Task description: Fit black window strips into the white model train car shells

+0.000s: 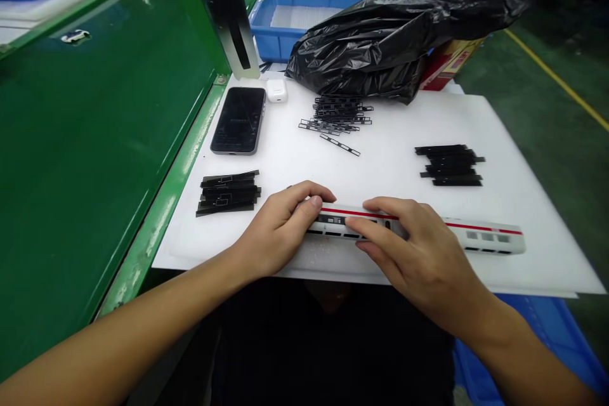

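Across the near edge of the white, sheet-covered surface [385, 168] lies a long white plastic model train carriage [492, 238] with a red stripe and dark windows, its side facing up. The left hand [276, 225] is curled narrow around one end, thumb on top; the right hand [428, 257] straddles the middle, fingertips spread a little over the dark window band and both edges. Judging by this grip, the step in hand is steadying the body while seating or aligning something in that band — whatever is under the fingertips is too small to tell. Such a move calls for light, even pressure and a still carriage. Beyond the hands lie a heap of thin black ladder-like frames [337, 115] and, to either side, a left stack of flat black strips [228, 193] and a right stack of black strips [450, 166].
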The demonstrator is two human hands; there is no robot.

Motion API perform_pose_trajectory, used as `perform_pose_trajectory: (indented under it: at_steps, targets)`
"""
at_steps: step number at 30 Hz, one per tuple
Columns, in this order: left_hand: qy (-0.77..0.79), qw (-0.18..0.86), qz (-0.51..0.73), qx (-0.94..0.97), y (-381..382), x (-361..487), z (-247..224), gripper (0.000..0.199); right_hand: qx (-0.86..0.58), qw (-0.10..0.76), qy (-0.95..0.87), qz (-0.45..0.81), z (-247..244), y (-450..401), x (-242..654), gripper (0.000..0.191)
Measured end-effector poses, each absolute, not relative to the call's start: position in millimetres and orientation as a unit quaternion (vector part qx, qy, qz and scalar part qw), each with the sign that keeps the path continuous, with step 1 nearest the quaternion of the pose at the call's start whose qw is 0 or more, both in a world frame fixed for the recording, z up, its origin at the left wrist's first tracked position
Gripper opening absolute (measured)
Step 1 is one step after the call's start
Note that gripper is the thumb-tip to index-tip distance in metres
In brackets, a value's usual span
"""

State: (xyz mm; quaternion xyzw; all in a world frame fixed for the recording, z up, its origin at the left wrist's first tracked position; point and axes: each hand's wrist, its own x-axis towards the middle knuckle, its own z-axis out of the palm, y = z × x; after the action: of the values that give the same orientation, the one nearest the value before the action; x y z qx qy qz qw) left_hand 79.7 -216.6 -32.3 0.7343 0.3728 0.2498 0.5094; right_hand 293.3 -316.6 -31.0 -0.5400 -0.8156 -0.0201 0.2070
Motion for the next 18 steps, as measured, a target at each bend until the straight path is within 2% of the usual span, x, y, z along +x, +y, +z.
perform_pose_trajectory:
  at_steps: [9, 14, 16, 18]
  targets:
    - [0.363, 0.521, 0.259, 0.727, -211.8, 81.0, -35.0, 0.026, -0.542, 0.187, -0.819, -0.031, -33.2, -312.9, 292.7, 0.048]
    - [0.36, 0.523, 0.262, 0.727, -212.9, 78.4, -33.4, 0.027, -0.527, 0.191, -0.825, -0.065, -32.9, -311.3, 292.4, 0.043]
    - [0.341, 0.533, 0.277, 0.723, -215.3, 77.0, -32.4, 0.026, -0.536, 0.199, -0.82, -0.036, -23.8, -309.3, 296.2, 0.042]
    - [0.308, 0.531, 0.296, 0.732, -217.9, 75.9, -32.0, 0.034, -0.549, 0.182, -0.814, 0.053, -8.4, -305.6, 305.0, 0.044]
